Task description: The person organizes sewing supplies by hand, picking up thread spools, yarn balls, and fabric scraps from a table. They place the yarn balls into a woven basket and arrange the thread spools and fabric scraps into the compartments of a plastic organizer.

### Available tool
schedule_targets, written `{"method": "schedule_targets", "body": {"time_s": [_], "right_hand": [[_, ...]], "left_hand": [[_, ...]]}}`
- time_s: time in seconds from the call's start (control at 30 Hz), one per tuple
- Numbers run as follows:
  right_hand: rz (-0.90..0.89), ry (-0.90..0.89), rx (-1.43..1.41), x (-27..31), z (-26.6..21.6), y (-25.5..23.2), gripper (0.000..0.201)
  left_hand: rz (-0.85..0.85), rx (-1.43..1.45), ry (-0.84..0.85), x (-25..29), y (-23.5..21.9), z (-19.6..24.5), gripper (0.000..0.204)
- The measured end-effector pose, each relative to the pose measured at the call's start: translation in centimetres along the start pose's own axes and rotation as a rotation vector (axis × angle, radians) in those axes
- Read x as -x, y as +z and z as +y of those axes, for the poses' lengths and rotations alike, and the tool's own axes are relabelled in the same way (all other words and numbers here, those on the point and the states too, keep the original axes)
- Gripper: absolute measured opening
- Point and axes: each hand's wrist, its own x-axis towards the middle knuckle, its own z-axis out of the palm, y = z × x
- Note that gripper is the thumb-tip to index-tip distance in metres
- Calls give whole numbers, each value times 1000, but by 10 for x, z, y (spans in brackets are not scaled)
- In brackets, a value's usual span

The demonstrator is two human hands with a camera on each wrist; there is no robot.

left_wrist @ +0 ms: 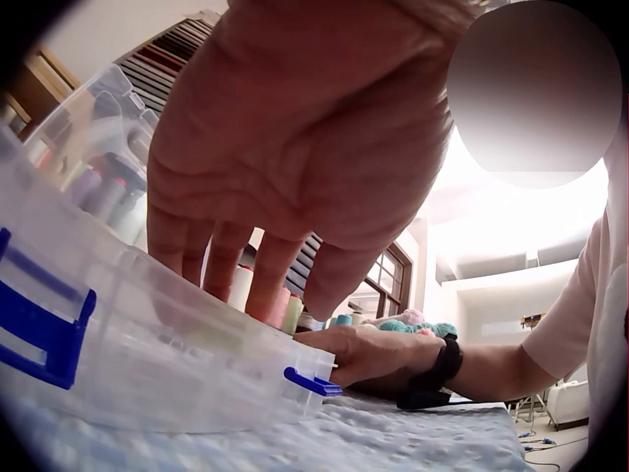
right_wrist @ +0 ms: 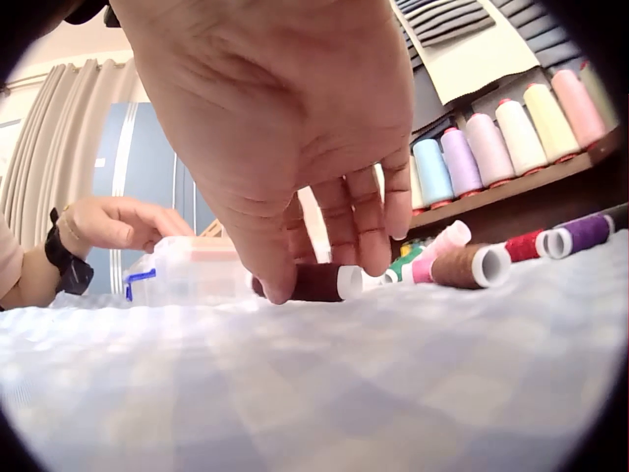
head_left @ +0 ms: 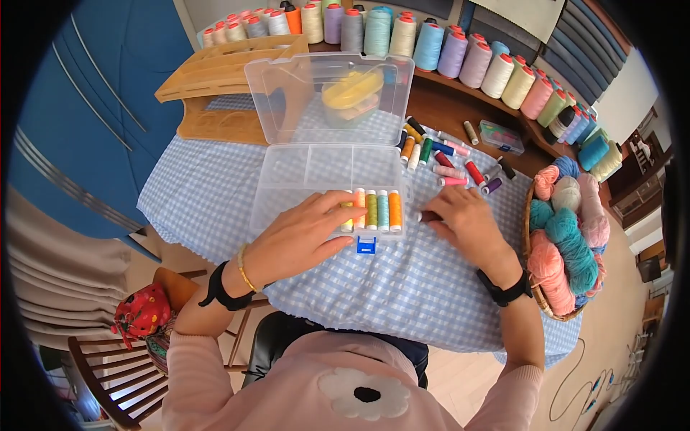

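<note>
In the head view, a clear plastic box [head_left: 284, 172] with its lid raised lies on the cloth. Several thread spools stand side by side in its front right compartment, among them a light blue spool [head_left: 383, 210] and an orange spool [head_left: 395, 210]. My left hand [head_left: 305, 228] reaches over the front wall, extended fingers resting at the leftmost spools. Right of the box, my right hand [head_left: 466, 219] pinches a dark brown thread spool [right_wrist: 329, 282] between thumb and fingers, low over the cloth. A lighter brown spool [right_wrist: 470, 266] lies beside that hand in the right wrist view.
Several loose spools, including a red spool [head_left: 474, 172], lie behind the right hand. A yarn basket [head_left: 530, 266] stands at the right edge. A wooden organizer [head_left: 215, 129] is at the back left; large thread cones [head_left: 429, 47] line the shelf behind.
</note>
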Motion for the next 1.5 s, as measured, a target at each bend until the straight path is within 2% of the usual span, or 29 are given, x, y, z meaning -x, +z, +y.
{"method": "schedule_targets", "body": {"time_s": [0.1,0.13,0.23,0.33,0.43,0.5,0.57,0.63,0.67,0.73,0.77,0.8,0.87,1.13,1.3,1.5], "right_hand": [[180,224,155,4,9,-11,23],[176,222,154,7,13,-11,23],[80,364,291,14,23,-2,24],[76,403,333,16,28,9,25],[100,336,451,20,42,25,28],[68,308,432,21,45,20,29],[37,277,414,15,38,10,30],[151,273,281,6,19,-4,26],[149,268,276,-1,9,-12,26],[117,128,-122,-20,-9,-27,34],[91,102,-193,-29,-17,-29,30],[92,100,-193,-38,-25,-28,30],[191,-99,-253,-58,-40,-25,24],[63,-390,-336,-115,-69,13,24],[3,-430,-291,-120,-73,26,24],[5,-358,-339,-108,-67,16,25]], "left_hand": [[-13,25,-19,3,1,-1,48],[-5,23,4,3,1,-1,49],[-8,13,22,4,1,-2,50],[6,-7,43,3,4,-3,51],[30,-16,68,7,7,-6,52],[30,-12,70,9,5,-6,52],[-11,6,27,12,1,-6,52],[8,19,-1,16,-4,-6,49],[19,34,-23,19,-5,-6,47],[31,32,-33,21,-7,-9,45],[44,29,-36,21,-8,-10,43],[46,27,-36,22,-9,-10,43],[54,73,-54,24,-11,-10,37],[60,17,-197,55,-30,-15,29],[90,76,-286,61,-30,-12,30],[111,86,-186,56,-23,-17,33]]}}
